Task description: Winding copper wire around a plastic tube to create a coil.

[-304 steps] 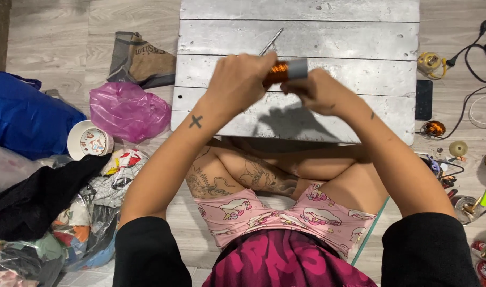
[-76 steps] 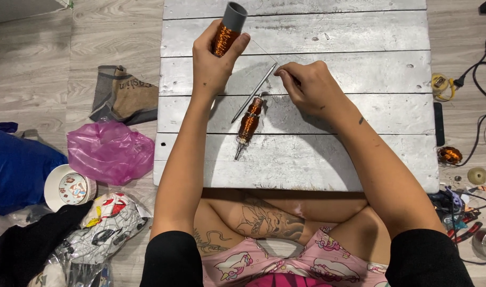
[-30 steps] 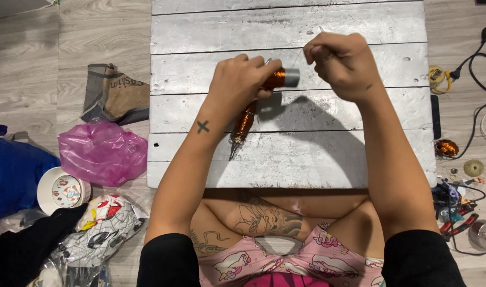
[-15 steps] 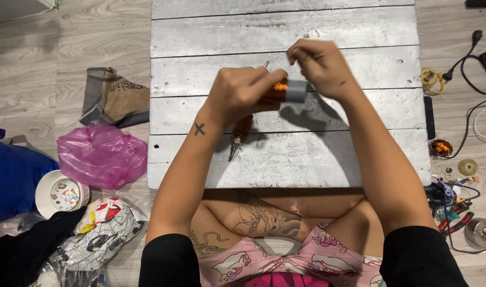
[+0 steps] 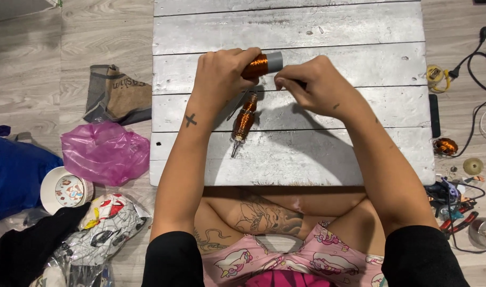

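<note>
My left hand point(image 5: 220, 75) grips a grey tube wound with copper wire point(image 5: 263, 64), held level above a white-painted plank board point(image 5: 328, 32). My right hand point(image 5: 313, 88) is at the tube's grey end, fingertips pinched together right beside it; whatever they pinch is too thin to make out. On the board below my hands lies a second copper-wound coil on a metal rod point(image 5: 243, 120), pointing toward me.
Left of the board lie a brown cloth bag point(image 5: 118, 95), a pink plastic bag point(image 5: 105, 152), a blue bag point(image 5: 14, 172) and a white cup point(image 5: 65, 190). On the right are black cables point(image 5: 479, 48), a small copper coil point(image 5: 445, 146) and red-handled pliers point(image 5: 456, 220).
Both hands have drifted slightly toward the board's middle with the tube. My right hand has lowered from above the tube's end to beside it.
</note>
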